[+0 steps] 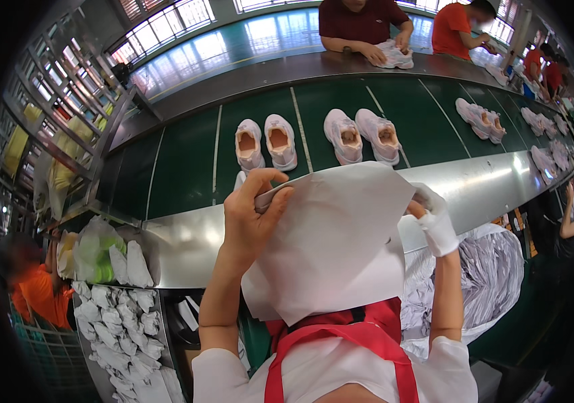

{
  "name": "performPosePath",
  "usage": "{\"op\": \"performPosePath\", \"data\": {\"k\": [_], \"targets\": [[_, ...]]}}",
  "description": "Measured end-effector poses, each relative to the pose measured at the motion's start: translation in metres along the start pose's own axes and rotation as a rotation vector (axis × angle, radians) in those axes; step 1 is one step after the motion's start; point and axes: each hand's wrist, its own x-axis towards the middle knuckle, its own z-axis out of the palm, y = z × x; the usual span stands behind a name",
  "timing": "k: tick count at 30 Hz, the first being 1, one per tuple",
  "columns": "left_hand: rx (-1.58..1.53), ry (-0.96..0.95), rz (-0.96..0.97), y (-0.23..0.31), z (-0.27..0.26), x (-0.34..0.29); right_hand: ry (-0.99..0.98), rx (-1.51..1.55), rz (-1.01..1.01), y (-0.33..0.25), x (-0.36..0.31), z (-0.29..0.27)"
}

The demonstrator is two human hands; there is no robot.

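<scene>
A large sheet of thin white paper (330,242) spans the space before my chest, its upper edge slanting up to the right. My bare left hand (250,208) pinches a folded-over edge at the upper left between thumb and fingers. At the upper right corner, my right hand (433,218), in a white glove with some fingertips bare, grips the sheet; its fingers are partly behind the paper. Just beyond the sheet, two pairs of pale pink shoes, a left pair (289,144) and a right pair (378,136), rest on the green conveyor belt (186,161).
Crumpled paper wads (116,322) fill a tray at my left, near a metal rack (65,101). Stacked paper sheets (485,282) lie in a large bag at my right. More shoes (480,121) stand farther along the belt. Across it, a person (361,27) handles a shoe (394,55).
</scene>
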Motion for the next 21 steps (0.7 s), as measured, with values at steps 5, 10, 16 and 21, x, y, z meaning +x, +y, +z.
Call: {"op": "performPosePath", "data": {"k": [5, 10, 16, 21], "targets": [[0.312, 0.068, 0.305, 0.006, -0.003, -0.009, 0.346, -0.176, -0.544, -0.039, -0.045, 0.062], [-0.352, -0.248, 0.214, 0.044, 0.009, -0.038, -0.143, -0.434, -0.559, -0.027, -0.042, 0.108], [-1.090, -0.100, -0.366, 0.025, 0.031, -0.037, -0.605, 0.194, -0.211, -0.007, -0.029, 0.129], [-0.513, 0.028, 0.007, 0.004, 0.029, -0.033, -0.360, 0.069, -0.129, -0.005, -0.017, 0.119]]}}
